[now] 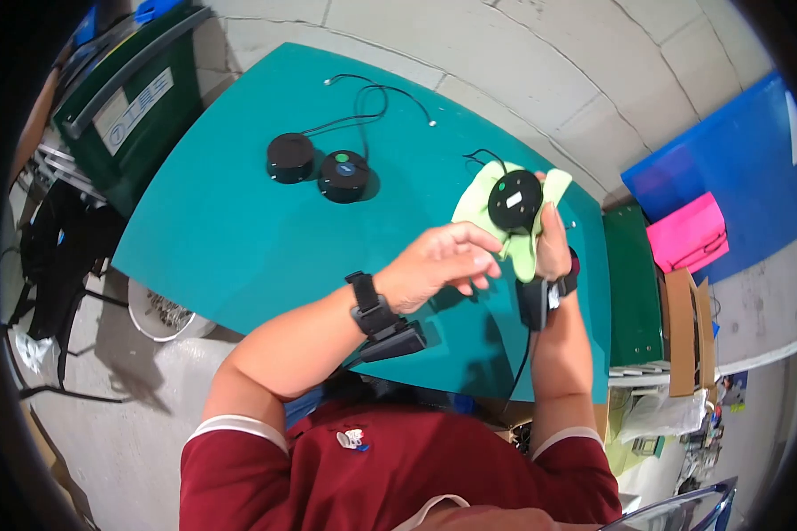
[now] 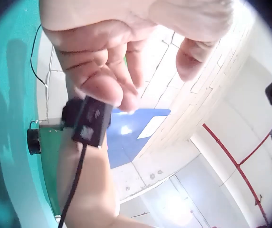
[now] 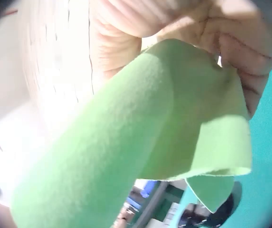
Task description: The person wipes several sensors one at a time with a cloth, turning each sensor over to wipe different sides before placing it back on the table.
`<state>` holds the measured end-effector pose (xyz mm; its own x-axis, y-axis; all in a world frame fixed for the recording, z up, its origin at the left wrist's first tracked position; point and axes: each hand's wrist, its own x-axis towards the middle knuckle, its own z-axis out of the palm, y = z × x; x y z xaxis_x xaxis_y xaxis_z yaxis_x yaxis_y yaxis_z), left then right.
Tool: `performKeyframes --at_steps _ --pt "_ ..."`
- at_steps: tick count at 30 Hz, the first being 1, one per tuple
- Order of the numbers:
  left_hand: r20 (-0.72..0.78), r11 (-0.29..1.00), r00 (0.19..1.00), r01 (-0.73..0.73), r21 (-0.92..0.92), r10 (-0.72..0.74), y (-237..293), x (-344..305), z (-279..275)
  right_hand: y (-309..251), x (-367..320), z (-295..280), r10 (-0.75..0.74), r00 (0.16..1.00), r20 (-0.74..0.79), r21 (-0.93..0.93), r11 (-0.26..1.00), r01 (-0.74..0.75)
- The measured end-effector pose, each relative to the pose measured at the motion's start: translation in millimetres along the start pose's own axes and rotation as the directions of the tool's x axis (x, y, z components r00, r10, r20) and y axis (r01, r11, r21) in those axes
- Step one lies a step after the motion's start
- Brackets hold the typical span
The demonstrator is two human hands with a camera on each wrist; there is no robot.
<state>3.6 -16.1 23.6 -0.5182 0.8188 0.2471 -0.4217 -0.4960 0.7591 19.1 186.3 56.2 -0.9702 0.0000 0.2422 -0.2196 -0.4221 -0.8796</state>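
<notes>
My right hand (image 1: 553, 243) holds a light green cloth (image 1: 476, 199) with a black round device (image 1: 515, 202) against it, the thumb along the near side. The device's flat face, with a green dot and white label, faces up, and a thin cable trails from its far side. In the right wrist view the cloth (image 3: 174, 109) hangs in folds from the fingers and hides the device. Just left of the cloth is my left hand (image 1: 443, 261), its fingers loosely bent with nothing in them; the left wrist view shows the bare palm (image 2: 102, 52).
Two similar black round devices (image 1: 290, 157) with cables stand at the table's back left. Another dark round piece (image 2: 33, 141) lies near the right edge of the green table (image 1: 230, 239). Beyond the table are a brick wall (image 1: 540, 80), a blue panel (image 1: 753, 150) and a green bin (image 1: 133, 106).
</notes>
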Motion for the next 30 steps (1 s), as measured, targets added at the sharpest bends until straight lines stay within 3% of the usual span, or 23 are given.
performKeyframes --at_steps 3,6,8,9,10,16,18,20,24,27,29,30 --pt "-0.183 0.991 0.982 -0.026 0.132 0.050 -7.8 2.4 2.6 1.8 -37.4 6.0 -0.064 0.997 -0.034 -0.106 0.993 0.060" --pt "-0.273 0.974 0.962 0.039 0.222 0.023 -15.4 4.3 5.1 14.4 -58.4 7.5 -0.125 0.990 -0.062 -0.267 0.958 0.105" --pt "-0.256 0.951 0.966 0.115 0.286 -0.040 -16.9 4.1 5.0 32.3 -65.9 2.2 -0.201 0.977 -0.071 -0.297 0.939 0.172" --pt "-0.246 0.950 0.957 0.211 0.232 -0.153 -16.9 4.0 5.1 39.2 -66.8 -0.4 -0.258 0.964 -0.068 -0.387 0.897 0.213" --pt "-0.230 0.935 0.937 0.306 0.179 -0.262 -16.0 4.3 4.9 43.3 -65.4 -2.2 -0.382 0.924 0.023 -0.540 0.773 0.333" --pt "-0.130 0.928 0.927 0.364 0.081 -0.352 -21.4 4.6 -1.9 35.9 -73.1 5.5 -0.358 0.898 0.256 -0.756 0.504 0.417" --pt "-0.063 0.927 0.933 0.359 0.113 -0.354 -24.4 4.5 -3.0 36.5 -73.6 8.7 -0.367 0.891 0.267 -0.730 0.527 0.436" --pt "-0.094 0.930 0.940 0.340 0.137 -0.329 -27.1 3.6 -3.9 38.5 -75.5 8.8 -0.362 0.901 0.238 -0.670 0.610 0.422" --pt "-0.112 0.913 0.935 0.352 0.205 -0.336 -27.3 2.8 -1.8 38.2 -76.2 6.5 -0.331 0.901 0.279 -0.673 0.602 0.430" --pt "-0.107 0.916 0.941 0.336 0.220 -0.320 -33.1 3.3 -5.0 45.2 -80.0 2.8 -0.306 0.926 0.220 -0.616 0.693 0.375" --pt "-0.120 0.880 0.982 0.184 0.437 -0.146 -32.7 3.4 -2.8 45.2 -80.9 6.0 -0.316 0.929 0.192 -0.571 0.734 0.367" --pt "-0.122 0.880 0.981 0.187 0.436 -0.149 -31.2 2.9 -1.8 45.1 -81.1 7.0 -0.314 0.930 0.189 -0.570 0.736 0.365"
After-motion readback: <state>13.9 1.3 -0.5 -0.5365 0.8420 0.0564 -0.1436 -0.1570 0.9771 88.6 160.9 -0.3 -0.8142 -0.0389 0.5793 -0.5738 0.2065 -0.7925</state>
